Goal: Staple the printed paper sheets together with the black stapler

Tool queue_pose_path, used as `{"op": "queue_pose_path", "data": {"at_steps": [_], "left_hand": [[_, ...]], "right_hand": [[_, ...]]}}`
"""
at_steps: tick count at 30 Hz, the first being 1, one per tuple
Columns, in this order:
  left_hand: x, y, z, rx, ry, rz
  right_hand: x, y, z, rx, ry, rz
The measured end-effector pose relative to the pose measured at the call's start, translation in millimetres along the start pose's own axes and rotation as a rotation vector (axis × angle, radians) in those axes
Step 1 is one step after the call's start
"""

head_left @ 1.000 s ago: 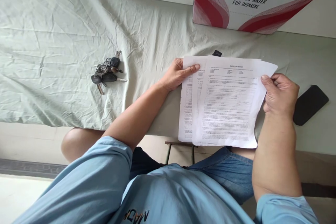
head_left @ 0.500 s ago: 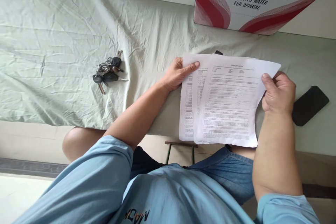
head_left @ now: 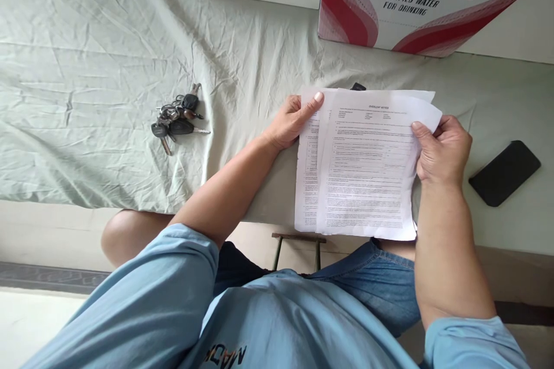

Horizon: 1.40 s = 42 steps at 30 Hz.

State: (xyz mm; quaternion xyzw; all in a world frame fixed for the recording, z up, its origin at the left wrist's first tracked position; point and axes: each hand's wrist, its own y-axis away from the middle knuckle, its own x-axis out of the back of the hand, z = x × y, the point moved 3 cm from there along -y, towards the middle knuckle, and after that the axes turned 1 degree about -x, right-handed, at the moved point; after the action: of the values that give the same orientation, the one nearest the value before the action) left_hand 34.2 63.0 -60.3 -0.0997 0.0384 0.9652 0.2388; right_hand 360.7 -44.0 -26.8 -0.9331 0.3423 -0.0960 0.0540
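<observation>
Several printed paper sheets (head_left: 367, 167) overlap unevenly between my hands, the top one headed "Overleaf Notes". My left hand (head_left: 296, 121) grips the stack's upper left corner, thumb on top and fingers hidden beneath. At the upper right edge my right hand (head_left: 445, 147) pinches the top sheet; whether it also holds sheets below is hidden. The top sheet covers most of the others, whose left margins and upper right edge show. The sheets' lower edge hangs past the table's front edge.
A bunch of keys (head_left: 177, 118) lies on the pale green cloth (head_left: 104, 75) to the left. A black phone (head_left: 505, 173) rests at the right. Beyond the papers stands a Wahaha water carton (head_left: 415, 23). A small dark object (head_left: 358, 86) peeks out behind the sheets. A stool (head_left: 298, 238) shows below.
My right hand has moved left with the top sheet, which now overlaps the other sheets more. An under sheet's upper right corner has come into view. My left hand has barely moved.
</observation>
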Motion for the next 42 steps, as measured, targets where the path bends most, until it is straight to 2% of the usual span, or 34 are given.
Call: {"op": "queue_pose_path", "data": {"at_steps": [8, 14, 17, 20, 24, 28, 31, 34, 36, 38, 40, 42], "left_hand": [[-7.7, 5, 15, -0.040, -0.021, -0.081], [-6.9, 6, 13, -0.050, -0.035, -0.039], [-1.6, 2, 9, -0.071, 0.046, 0.043], [9.0, -8, 8, -0.116, 0.143, 0.209], [26.1, -21, 8, -0.161, 0.250, 0.411], [37.5, -29, 4, -0.173, 0.273, 0.513], [41.1, -33, 1, -0.190, 0.245, 0.518], [41.4, -35, -1, -0.191, 0.259, 0.501], [38.9, -34, 0, -0.204, 0.283, 0.473], [34.5, -30, 4, -0.222, 0.297, 0.423], [30.9, -23, 11, -0.225, 0.279, 0.359], [30.7, -16, 20, -0.219, 0.209, 0.281]], "right_hand": [[-6, 7, -2, 0.037, 0.006, 0.021], [-8, 9, 0, 0.053, 0.069, -0.108], [-4, 10, -10, -0.061, 0.019, -0.270], [8, 15, -26, -0.235, -0.011, -0.448], [19, 22, -45, -0.295, -0.010, -0.542], [2, 25, -55, -0.183, -0.058, -0.516], [-20, 34, -59, -0.128, -0.142, -0.618], [-36, 48, -55, -0.148, -0.142, -0.719], [-38, 52, -48, -0.147, -0.104, -0.619], [-34, 47, -43, -0.093, -0.115, -0.398], [-23, 36, -41, 0.009, -0.200, -0.209], [-9, 22, -45, 0.144, -0.292, -0.141]]}}
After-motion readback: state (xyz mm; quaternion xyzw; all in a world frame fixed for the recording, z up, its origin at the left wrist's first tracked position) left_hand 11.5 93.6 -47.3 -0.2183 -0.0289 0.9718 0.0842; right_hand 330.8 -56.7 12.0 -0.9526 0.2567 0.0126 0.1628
